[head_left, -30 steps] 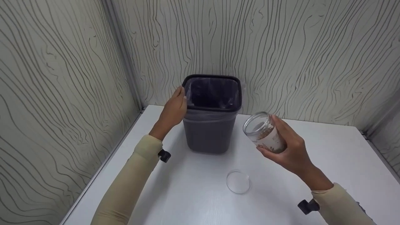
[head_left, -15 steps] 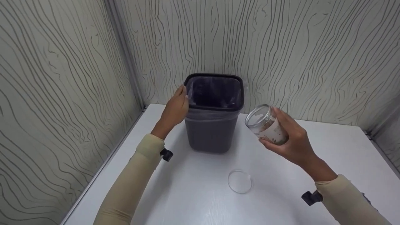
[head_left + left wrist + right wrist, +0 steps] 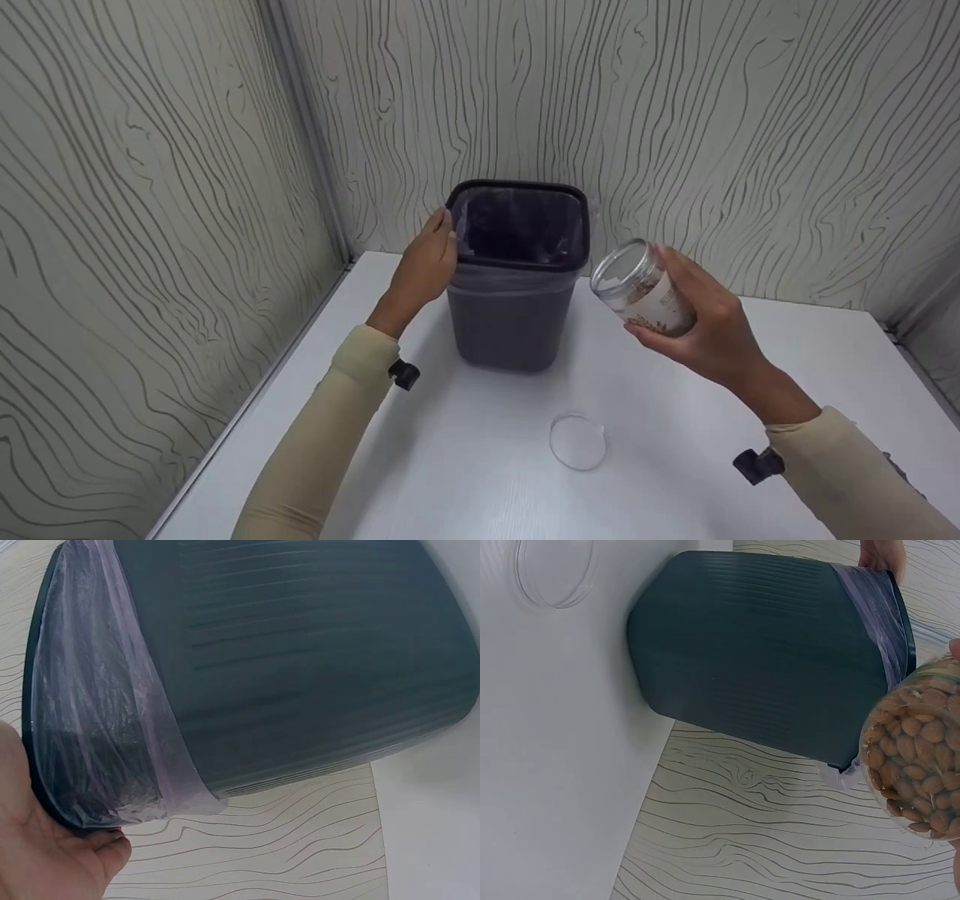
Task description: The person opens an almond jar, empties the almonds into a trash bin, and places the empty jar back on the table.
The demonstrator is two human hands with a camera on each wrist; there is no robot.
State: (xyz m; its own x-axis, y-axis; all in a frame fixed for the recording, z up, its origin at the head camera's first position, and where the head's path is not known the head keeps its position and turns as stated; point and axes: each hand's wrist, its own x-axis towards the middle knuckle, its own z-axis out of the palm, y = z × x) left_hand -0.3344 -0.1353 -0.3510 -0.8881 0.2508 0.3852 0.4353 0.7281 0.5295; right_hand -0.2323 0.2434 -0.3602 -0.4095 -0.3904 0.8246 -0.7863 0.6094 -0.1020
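A dark grey trash bin (image 3: 510, 330) stands upright at the back of the table, with a clear plastic liner (image 3: 90, 690) folded over its rim. My left hand (image 3: 426, 259) grips the left side of that rim, and its fingertips (image 3: 112, 851) curl at the edge in the left wrist view. With my right hand (image 3: 712, 326) I hold a clear jar (image 3: 652, 300) with a printed label, to the right of the bin. Its open mouth tilts toward the bin. Almonds (image 3: 922, 757) show through the jar's bottom in the right wrist view.
A clear round lid (image 3: 577, 442) lies on the white table (image 3: 465, 472) in front of the bin. Walls with a wood-grain pattern (image 3: 525, 90) close off the back and the left side.
My right hand has lifted the jar a little, closer to the height of the bin's rim. My left hand keeps its hold on the rim. The head view has shifted slightly.
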